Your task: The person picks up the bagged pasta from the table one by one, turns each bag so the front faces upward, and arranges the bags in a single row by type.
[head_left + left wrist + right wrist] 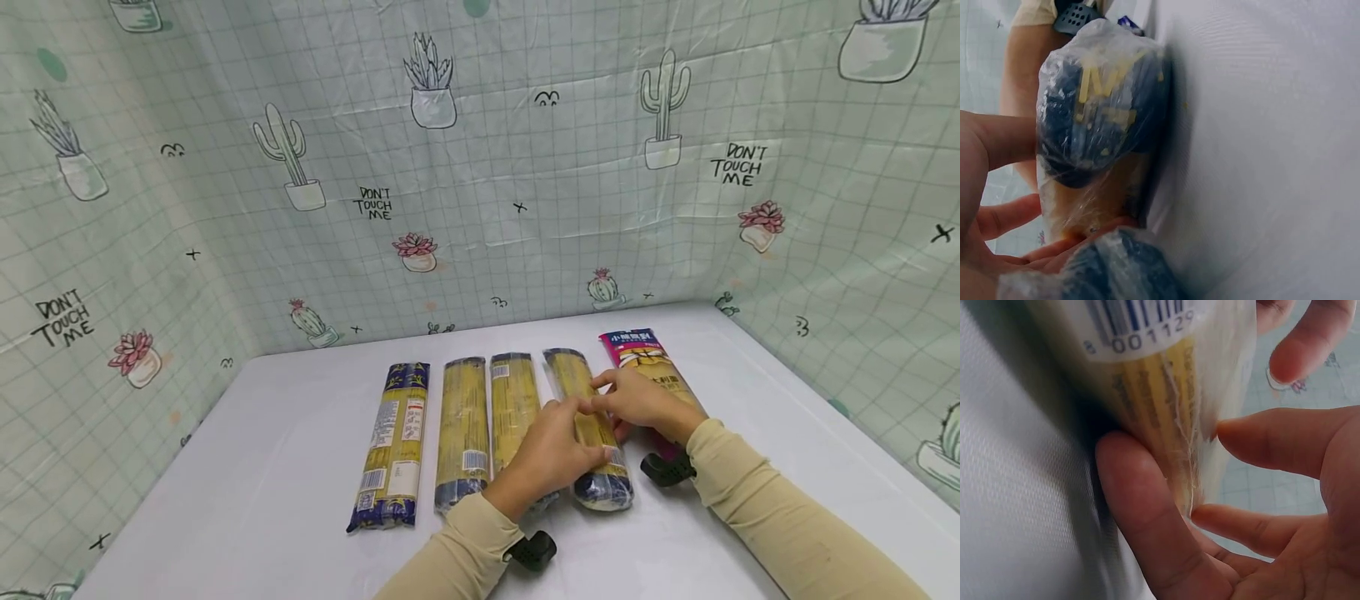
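Observation:
Both hands are at a clear-wrapped spaghetti packet (572, 375) with dark blue ends, lying on the white table. My left hand (551, 454) grips it from the left, thumb toward the near end. From the right, my right hand (643, 402) holds its side, and in the head view the two hands' fingertips meet over its middle. In the right wrist view, the thumb and fingers (1266, 440) rest on opposite sides of the wrapper below the barcode. The left wrist view shows the packet's blue end (1100, 119) close up.
Left of the hands lie two similar spaghetti packets (462, 408) (513, 379) and a blue-and-yellow pasta packet (393, 450). A pink-and-blue pasta packet (637, 350) lies at the right, partly behind the right hand. A cactus-print curtain (480, 167) surrounds the white table (285, 467).

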Motion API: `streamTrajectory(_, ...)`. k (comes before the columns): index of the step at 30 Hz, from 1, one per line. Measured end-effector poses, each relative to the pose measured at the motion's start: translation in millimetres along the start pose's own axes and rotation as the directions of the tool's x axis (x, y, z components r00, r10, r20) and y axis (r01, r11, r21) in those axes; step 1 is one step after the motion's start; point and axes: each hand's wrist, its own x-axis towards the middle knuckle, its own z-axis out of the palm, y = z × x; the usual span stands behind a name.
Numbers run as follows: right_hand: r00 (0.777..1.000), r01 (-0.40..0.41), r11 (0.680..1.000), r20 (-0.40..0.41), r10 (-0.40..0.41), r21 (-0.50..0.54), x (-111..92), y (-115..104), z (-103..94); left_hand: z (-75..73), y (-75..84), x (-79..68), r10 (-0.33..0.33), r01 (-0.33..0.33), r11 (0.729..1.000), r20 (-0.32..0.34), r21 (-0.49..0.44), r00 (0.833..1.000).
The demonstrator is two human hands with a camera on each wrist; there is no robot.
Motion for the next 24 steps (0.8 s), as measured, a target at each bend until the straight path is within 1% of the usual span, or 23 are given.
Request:
streamTrajectory(5,1.0,0.002,1.0,-0.006,-0.002,0.008,1.3,-0.1,-0.8,0.8,-0.6,-0.1,-0.011,0.011,0.999,-0.006,-0.049,1.0)
streamTrajectory(9,1.0,0.001,1.0,-0.022,0.0,0.021,1.7,-1.4,-1.7,0.2,-3.1,2.1,-0.012,0.008,0.992,-0.033,-0.129,0.999)
streamTrajectory(11,1.0,-0.002,1.0,-0.029,0.003,0.03,1.7,-1.2,-1.8,0.0,-3.8,2.9,-0.024,0.017,0.986,-0.038,-0.165,0.999)
streamTrajectory(15,0.999,-0.01,0.999,-0.035,0.012,0.05,2.0,-1.3,-2.0,-0.2,-3.5,3.5,-0.046,0.037,0.98,-0.042,-0.194,0.998)
streamTrajectory(19,0.999,-0.021,0.998,-0.046,0.024,0.063,2.4,-2.4,-2.4,0.2,-4.5,3.5,-0.017,0.003,0.98,-0.068,-0.198,0.998)
streamTrajectory(24,0.998,-0.03,0.996,-0.049,0.035,0.083,3.4,-2.4,-1.1,1.9,-5.8,1.9,-0.001,-0.026,0.972,-0.111,-0.235,0.994)
